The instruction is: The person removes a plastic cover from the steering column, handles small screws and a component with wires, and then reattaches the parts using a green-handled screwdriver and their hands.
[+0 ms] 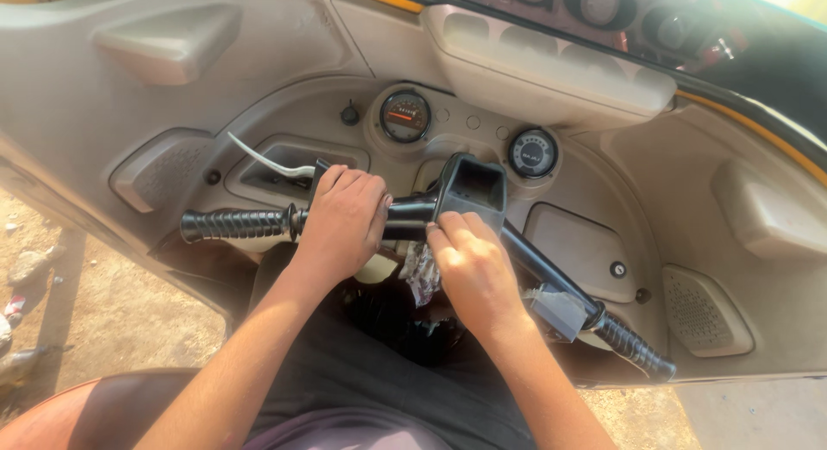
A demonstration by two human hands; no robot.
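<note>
A black handlebar (pixel 413 212) runs across the beige dashboard (pixel 284 62) of a small vehicle, with a ribbed grip (pixel 233 225) at the left end and another ribbed grip (pixel 636 350) at the lower right. My left hand (pixel 343 222) is closed around the bar just right of the left grip. My right hand (pixel 472 273) rests on the bar below the black square centre housing (pixel 472 188), fingers curled against it. A crumpled bit of clear plastic wrap (pixel 419 272) hangs under the bar between my hands.
Two round gauges sit on the dash, one (pixel 405 116) above my left hand and one (pixel 532 152) to the right. A white strip (pixel 267 163) pokes from a dash recess. Speaker grilles (pixel 699 312) flank the panel. Sandy ground (pixel 112 304) shows at left.
</note>
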